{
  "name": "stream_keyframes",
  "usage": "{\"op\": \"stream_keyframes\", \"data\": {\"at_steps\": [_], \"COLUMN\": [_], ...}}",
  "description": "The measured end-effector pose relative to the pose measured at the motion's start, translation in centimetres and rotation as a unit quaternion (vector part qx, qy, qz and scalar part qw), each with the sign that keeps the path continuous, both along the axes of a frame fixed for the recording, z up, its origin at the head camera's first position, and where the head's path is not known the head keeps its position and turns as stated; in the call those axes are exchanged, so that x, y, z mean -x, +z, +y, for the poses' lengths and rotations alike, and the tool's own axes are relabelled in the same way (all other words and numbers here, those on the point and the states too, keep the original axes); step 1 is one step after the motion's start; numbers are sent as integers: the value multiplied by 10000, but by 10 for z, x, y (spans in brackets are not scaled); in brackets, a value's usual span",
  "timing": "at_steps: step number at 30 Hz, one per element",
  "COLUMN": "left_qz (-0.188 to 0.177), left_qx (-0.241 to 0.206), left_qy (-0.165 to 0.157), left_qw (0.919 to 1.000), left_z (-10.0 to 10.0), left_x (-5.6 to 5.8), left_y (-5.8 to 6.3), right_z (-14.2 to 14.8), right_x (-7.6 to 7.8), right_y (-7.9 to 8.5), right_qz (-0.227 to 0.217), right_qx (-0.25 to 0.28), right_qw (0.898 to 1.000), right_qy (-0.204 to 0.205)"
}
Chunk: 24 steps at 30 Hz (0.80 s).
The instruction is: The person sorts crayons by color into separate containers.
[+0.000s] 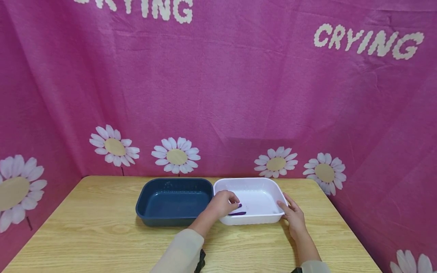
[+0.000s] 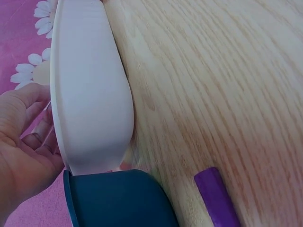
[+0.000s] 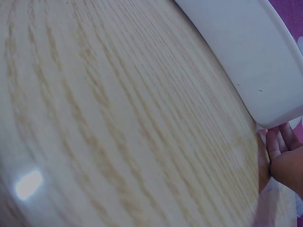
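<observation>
My left hand (image 1: 223,203) reaches over the near left part of the white tray (image 1: 250,219). Its thumb and fingers come together at a small purple piece (image 1: 240,205), mostly hidden by the hand. Just below lies a slim purple stick (image 1: 237,213) inside the tray. In the left wrist view the left hand (image 2: 28,142) has bent fingers beyond the white wall (image 2: 92,85). My right hand (image 1: 294,216) grips the tray's right near corner, thumb over the rim and fingers outside; in the right wrist view its fingers (image 3: 281,139) show under that corner.
A dark blue tray (image 1: 167,221) stands directly left of the white one on the wooden table (image 1: 102,235). A purple bar (image 2: 215,196) appears low in the left wrist view, beside the blue tray. Behind the table hangs a pink cloth (image 1: 225,94) with daisies.
</observation>
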<state>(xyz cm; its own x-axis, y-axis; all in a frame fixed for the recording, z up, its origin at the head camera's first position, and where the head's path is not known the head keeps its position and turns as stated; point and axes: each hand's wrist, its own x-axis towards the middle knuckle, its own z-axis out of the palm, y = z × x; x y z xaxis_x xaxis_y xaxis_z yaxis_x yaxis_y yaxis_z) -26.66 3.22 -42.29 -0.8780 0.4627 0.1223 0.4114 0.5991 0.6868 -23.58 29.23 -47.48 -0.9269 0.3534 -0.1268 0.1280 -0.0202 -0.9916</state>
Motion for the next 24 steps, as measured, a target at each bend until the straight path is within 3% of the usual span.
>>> {"op": "stream_keyframes", "data": {"at_steps": [13, 24], "left_qz": [-399, -258], "left_qx": [-475, -792], "left_qy": [16, -61], "left_qw": [9981, 9965], "left_z": [-6, -18], "left_x": [-2, -1], "left_y": [1, 1], "right_z": [0, 1], "right_x": [0, 1], "right_y": [-2, -2], "right_qz": [-8, -51], "right_qx": [-12, -60], "right_qw": [10000, 10000], "right_qy": [-25, 4]}}
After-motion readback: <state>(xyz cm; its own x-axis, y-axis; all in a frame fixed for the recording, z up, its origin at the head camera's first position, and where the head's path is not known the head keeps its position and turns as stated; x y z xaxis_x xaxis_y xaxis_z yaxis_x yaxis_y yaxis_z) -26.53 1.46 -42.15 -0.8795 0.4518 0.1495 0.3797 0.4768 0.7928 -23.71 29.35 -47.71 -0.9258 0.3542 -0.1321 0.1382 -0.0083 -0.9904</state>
